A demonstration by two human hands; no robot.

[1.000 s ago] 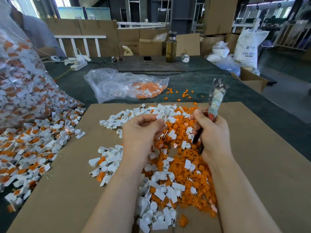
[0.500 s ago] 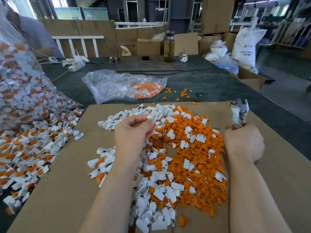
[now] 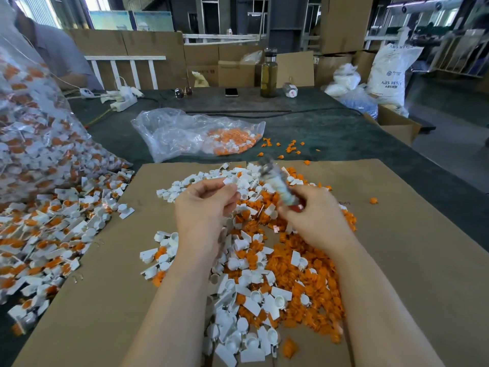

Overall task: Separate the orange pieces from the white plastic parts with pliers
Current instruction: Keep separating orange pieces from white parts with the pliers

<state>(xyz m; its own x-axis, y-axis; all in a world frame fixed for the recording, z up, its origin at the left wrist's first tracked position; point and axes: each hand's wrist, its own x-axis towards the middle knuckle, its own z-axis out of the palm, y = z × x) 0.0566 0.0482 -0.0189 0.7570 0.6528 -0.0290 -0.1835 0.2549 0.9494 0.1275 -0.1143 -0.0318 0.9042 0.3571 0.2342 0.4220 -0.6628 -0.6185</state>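
Observation:
My left hand (image 3: 205, 207) pinches a small white plastic part (image 3: 229, 180) at its fingertips, above a mixed pile. My right hand (image 3: 315, 217) grips the pliers (image 3: 276, 181), which are motion-blurred; their jaws point up and left, close to the held part. Whether the jaws touch it I cannot tell. Below both hands lie loose orange pieces (image 3: 304, 274) and emptied white parts (image 3: 246, 324) heaped on a cardboard sheet (image 3: 410, 260).
A big clear bag of uncut parts (image 3: 31, 144) spills over the left side. A smaller bag (image 3: 195, 133) with orange pieces lies beyond the cardboard. Bottle (image 3: 269, 72), phone, power strip and boxes stand at the back. A person sits at the far left.
My right hand swung out to the right with the pliers, then came back toward the centre, near my left hand. My left hand kept pinching the white part almost in place.

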